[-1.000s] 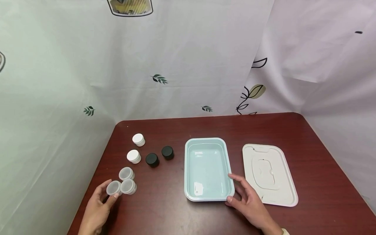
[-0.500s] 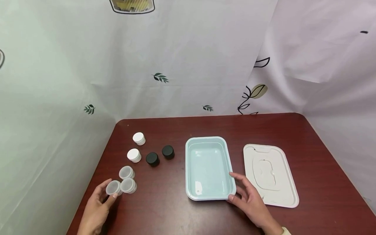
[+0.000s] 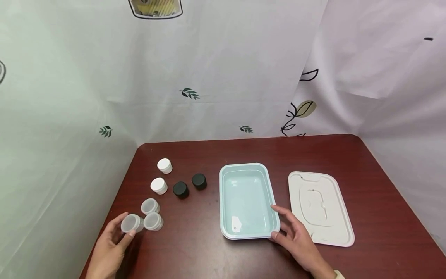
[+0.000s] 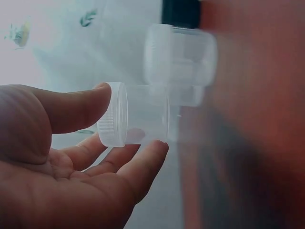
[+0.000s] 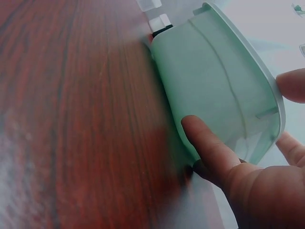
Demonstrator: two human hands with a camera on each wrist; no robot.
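Head view, left hand (image 3: pixel 109 246): pinching translucent jar (image 3: pixel 130 223), lower left
Right hand (image 3: pixel 297 243): gripping pale-blue tray (image 3: pixel 246 203)
Other jars (image 3: pixel 158 186): standing outside tray

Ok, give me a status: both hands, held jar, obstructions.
Left hand holds lidded, round, translucent plastic jar. Right hand holds corner of pale blue rectangular plastic tray. Possibly in the way: matching jar between held jar and tray.

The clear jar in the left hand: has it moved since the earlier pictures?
Yes, slightly. In the head view, the jar has shifted left with the left hand, nearer the left edge of the table.
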